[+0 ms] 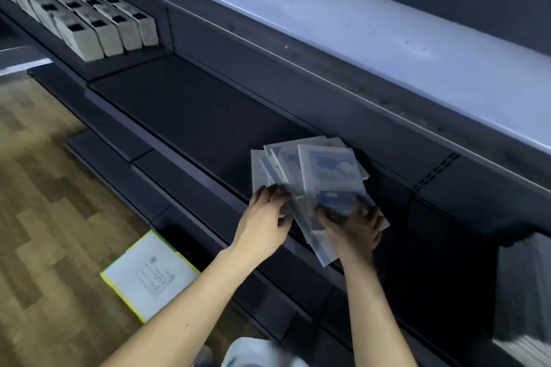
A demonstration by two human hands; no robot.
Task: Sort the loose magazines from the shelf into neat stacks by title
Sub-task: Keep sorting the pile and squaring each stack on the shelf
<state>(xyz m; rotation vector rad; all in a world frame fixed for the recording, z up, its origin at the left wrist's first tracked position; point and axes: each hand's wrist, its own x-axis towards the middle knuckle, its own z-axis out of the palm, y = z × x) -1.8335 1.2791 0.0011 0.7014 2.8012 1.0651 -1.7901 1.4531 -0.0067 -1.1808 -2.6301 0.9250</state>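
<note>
1. Several grey boxes fill the shelf section at far left, well apart from the work; they need no touching.
2. On the floor lies a booklet with a yellow-green edge, just beside the foot of the shelving. It may be a sorted title or a dropped one; I cannot tell, so it is worth checking before the piles are counted.
3. The left hand reaches over the shelf lip, its fingers curled onto the left edge of the fanned magazines. Blur hides whether it pinches one copy or only steadies the fan. Its best job, I judge, is to peel off one cover at a time from this side.
4. The magazines sit splayed at the front of the dark shelf, overlapping, some tilted up; the pale blue covers look alike, and the titles are too blurred to read.
5. The right hand grips the lower right of the bundle, fingers wrapped over the top cover. It should hold firm yet loose enough for copies to slide out.
6. Slick covers may slip off the lip; squaring the edges against the shelf before splitting by title should help.
</note>
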